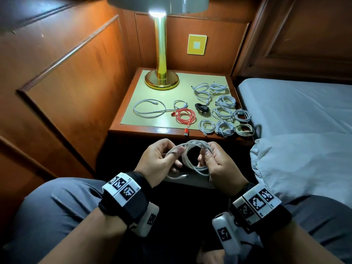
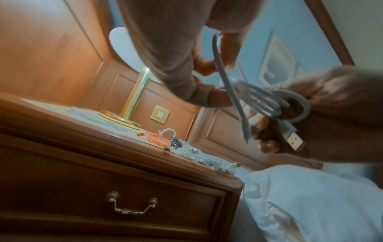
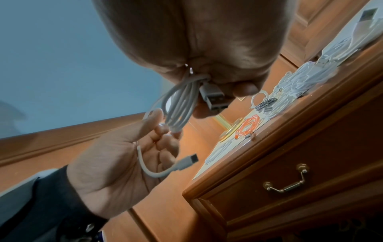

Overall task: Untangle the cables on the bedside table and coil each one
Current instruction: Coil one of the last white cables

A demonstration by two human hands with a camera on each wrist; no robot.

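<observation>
- We held a white cable (image 1: pixel 192 159) in looped turns between both hands, in front of the counter (image 1: pixel 144 130) and above our lap.
- Our left hand (image 1: pixel 160 161) pinched one side of the loops between thumb and fingers; a small plug end hung loose below it.
- Our right hand (image 1: pixel 219 164) had its fingers curled round the gathered turns, with the USB plug (image 3: pixel 213 98) sticking out of that grip.
- On the counter lay a red cable (image 1: pixel 184 115), a black cable (image 1: pixel 202 108), one loose white cable (image 1: pixel 148 109) and a group of coiled white cables (image 1: pixel 222 111) near the bed (image 1: pixel 297 111).
- A brass lamp (image 1: pixel 162 73) stood at the back.
</observation>
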